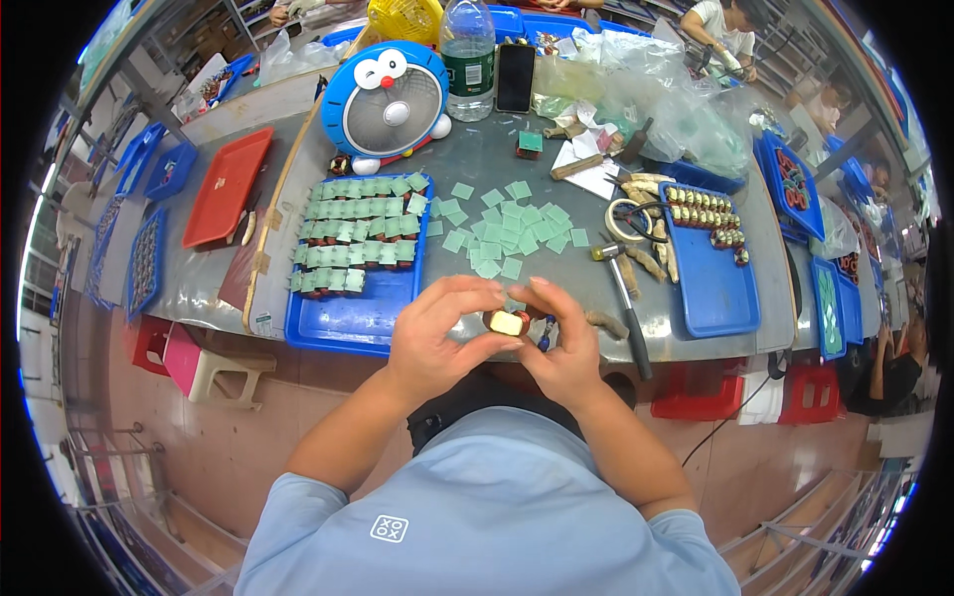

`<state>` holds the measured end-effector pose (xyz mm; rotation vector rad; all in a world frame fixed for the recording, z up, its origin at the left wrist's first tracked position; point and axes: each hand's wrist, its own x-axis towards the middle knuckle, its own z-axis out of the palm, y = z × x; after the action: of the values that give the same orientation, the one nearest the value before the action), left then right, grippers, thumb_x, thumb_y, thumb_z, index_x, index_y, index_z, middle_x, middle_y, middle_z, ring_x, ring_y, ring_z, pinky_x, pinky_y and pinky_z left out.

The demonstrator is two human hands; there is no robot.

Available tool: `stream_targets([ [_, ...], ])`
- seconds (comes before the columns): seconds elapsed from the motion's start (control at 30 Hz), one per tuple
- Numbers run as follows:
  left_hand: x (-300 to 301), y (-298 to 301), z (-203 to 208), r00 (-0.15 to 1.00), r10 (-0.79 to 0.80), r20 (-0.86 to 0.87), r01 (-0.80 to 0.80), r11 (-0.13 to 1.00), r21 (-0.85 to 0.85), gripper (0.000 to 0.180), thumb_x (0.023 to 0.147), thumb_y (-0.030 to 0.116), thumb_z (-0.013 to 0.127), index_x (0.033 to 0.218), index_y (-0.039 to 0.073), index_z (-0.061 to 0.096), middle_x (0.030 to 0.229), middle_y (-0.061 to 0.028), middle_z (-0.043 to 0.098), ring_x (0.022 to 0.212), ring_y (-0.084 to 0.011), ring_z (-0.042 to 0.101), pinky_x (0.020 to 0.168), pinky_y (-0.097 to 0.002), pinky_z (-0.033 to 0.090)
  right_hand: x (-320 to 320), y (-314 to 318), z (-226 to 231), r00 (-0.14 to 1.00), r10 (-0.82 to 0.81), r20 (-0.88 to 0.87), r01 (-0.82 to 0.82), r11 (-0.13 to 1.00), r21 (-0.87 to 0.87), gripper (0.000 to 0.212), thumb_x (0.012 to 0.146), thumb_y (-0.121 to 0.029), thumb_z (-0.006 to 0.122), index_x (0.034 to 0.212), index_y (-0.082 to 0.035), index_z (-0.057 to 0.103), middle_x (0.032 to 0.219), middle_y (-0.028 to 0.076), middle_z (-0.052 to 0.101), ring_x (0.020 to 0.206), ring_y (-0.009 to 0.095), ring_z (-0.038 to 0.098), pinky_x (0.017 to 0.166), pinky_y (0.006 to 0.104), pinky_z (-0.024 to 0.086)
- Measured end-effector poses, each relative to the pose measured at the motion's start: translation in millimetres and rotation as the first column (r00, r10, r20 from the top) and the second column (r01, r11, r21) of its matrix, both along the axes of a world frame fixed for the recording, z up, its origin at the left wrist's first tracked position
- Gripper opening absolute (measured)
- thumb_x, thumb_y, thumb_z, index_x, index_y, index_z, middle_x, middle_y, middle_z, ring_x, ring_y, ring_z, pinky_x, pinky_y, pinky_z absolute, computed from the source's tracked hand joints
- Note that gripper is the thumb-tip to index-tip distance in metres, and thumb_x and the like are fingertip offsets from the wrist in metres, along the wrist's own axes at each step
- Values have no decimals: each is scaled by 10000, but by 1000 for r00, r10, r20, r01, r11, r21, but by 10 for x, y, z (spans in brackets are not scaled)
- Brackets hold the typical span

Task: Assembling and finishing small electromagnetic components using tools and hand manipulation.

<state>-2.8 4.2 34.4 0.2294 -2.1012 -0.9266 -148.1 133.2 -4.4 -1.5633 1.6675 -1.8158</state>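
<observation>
Two hands, left hand (437, 333) and right hand (566, 343), curled fingertip-to-fingertip, pinching small yellowish block (507, 323) just over worktop (477, 159) near edge.

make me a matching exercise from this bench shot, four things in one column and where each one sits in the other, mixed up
Things:
1. small yellow-topped part
2. hammer
3. round blue fan
4. loose green squares

Places:
A. at the back of the table, beside the clear water bottle
B. scattered on the bare grey table between the two blue trays
C. pinched between the left hand and the right hand
D. lying at the table's front edge, left of the right blue tray

Pairs: 1-C, 2-D, 3-A, 4-B
</observation>
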Motion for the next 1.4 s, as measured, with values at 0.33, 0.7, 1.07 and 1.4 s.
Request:
stream_targets([
  [0.33,-23,79,-52,996,63,-70,-70,992,-106,457,706,192,942,1057,40,691,1031,-130,692,925,-266,699,777,-348,575,-50,-38,32,926,-191,-324,114,964,-242,682,732,18,847,1334,-77,542,1172,98,738,890,255,706,784,383,487],
  [0.7,-24,135,-189,983,103,-152,-117,989,-88,459,700,254,936,1044,54,708,1048,-111,697,926,-280,663,792,-372,538,-85,-5,91,892,-163,-421,60,967,-246,701,710,23,842,1332,-60,528,1183,123,733,913,275,709,769,391,486],
  [1.07,95,-92,90,988,-148,33,150,986,-72,686,744,61,821,1386,46,581,1220,-141,670,1102,-353,631,963,-429,507,-35,72,217,946,80,314,-112,990,85,807,857,-74,833,1515,-18,370,1123,104,712,873,99,598,783,271,504],
  [1.4,6,-82,-107,992,-19,122,24,999,-43,642,732,107,841,1337,69,629,1012,-93,697,861,-271,649,772,-371,524,129,39,215,756,171,631,-321,938,130,846,848,-49,836,1531,-6,339,1168,140,697,916,115,615,841,277,494],
])
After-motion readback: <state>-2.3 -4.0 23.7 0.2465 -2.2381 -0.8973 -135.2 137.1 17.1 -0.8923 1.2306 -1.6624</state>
